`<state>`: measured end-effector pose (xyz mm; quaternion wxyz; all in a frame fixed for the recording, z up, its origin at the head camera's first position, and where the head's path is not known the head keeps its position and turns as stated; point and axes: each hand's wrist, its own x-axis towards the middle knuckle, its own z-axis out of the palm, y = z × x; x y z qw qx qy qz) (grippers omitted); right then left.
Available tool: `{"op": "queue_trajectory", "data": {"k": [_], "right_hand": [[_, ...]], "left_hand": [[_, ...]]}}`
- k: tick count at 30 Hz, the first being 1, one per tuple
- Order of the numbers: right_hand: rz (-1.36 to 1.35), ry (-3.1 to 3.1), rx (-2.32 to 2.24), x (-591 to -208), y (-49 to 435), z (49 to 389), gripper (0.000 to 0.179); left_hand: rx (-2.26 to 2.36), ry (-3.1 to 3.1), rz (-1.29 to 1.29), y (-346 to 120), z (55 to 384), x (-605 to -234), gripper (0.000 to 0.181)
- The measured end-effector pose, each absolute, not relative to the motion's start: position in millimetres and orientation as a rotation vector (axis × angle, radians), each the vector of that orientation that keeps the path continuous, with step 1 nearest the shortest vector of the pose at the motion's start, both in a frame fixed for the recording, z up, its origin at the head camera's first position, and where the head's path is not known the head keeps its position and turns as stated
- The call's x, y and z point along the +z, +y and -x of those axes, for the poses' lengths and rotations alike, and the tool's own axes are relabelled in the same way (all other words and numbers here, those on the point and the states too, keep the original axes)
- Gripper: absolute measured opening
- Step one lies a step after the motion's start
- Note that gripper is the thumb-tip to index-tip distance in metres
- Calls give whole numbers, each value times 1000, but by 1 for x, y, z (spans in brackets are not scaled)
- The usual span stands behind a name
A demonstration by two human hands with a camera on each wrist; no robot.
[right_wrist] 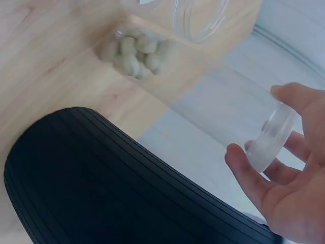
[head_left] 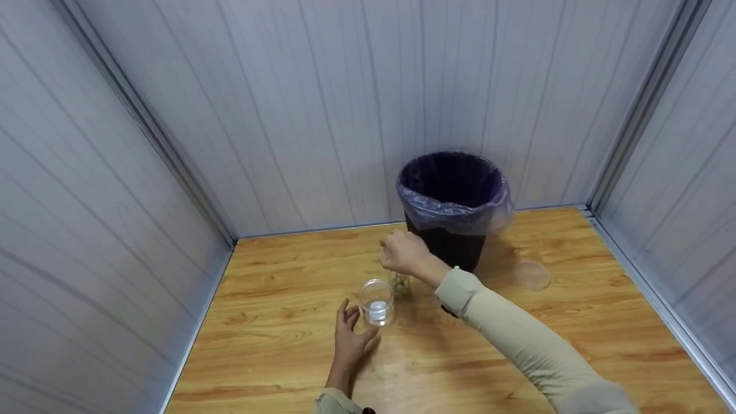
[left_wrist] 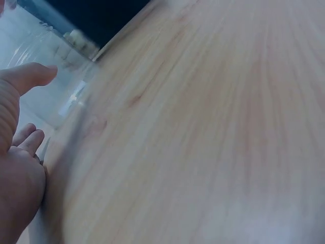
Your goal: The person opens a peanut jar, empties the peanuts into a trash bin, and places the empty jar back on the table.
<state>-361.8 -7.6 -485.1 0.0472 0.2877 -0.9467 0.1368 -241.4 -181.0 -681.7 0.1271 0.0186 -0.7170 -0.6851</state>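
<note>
In the head view, the right hand point(head_left: 405, 253) mostly hides the tall jar point(head_left: 401, 284).

The left hand point(head_left: 352, 336) is spread at the near left side of a clear jar point(head_left: 371, 295) with a small white item point(head_left: 378, 311) in it; contact is hard to tell. The right hand point(head_left: 404, 252), fingers curled, is above a second clear container point(head_left: 401, 284) of pale pieces (the hand and wrist partly hide it). Behind stands a black bin point(head_left: 445, 244) with a purple liner point(head_left: 443, 214). A translucent disc point(head_left: 532, 275) lies right of it on the wood-grain surface point(head_left: 276, 316).
</note>
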Motion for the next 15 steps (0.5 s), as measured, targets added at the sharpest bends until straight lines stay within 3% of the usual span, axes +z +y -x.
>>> {"op": "queue_trajectory", "data": {"k": [9,15], "right_hand": [[-895,-2848,398,-468,24,316,13],[-951,-2846,488,-458,49,293,3]], "left_hand": [[-2165,-1907,-47,-184,238,-680,95],[-2373,-1676,-135,-190,239,-679,72]]}}
